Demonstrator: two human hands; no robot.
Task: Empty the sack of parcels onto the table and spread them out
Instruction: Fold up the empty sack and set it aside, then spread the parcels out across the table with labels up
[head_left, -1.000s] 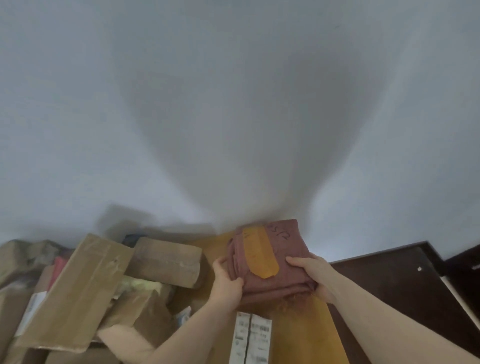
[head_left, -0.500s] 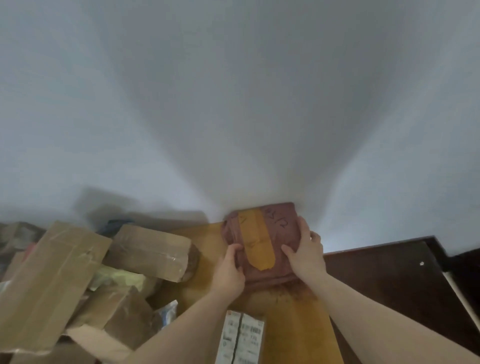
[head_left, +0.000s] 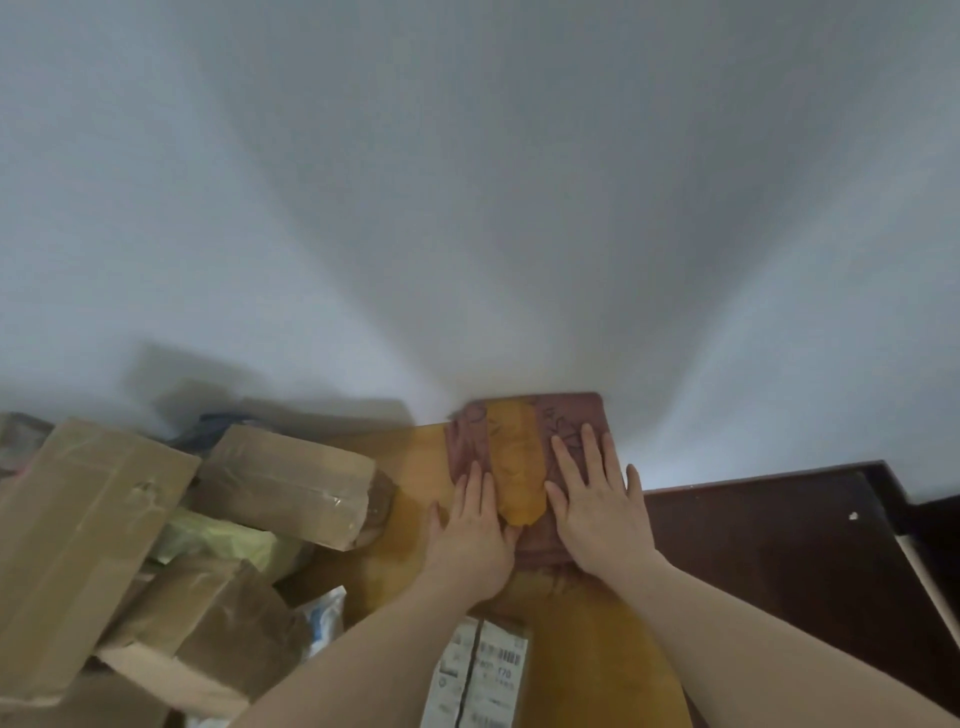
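Left hand (head_left: 470, 535) and right hand (head_left: 597, 506) are pressing flat, fingers spread, on the folded maroon woven sack (head_left: 530, 457) — likely soft, light — best gripped at its edges.

Both forearms are bare, no sleeves showing. The left hand (head_left: 470, 540) and right hand (head_left: 597, 514) wear no gloves, rings or watch.
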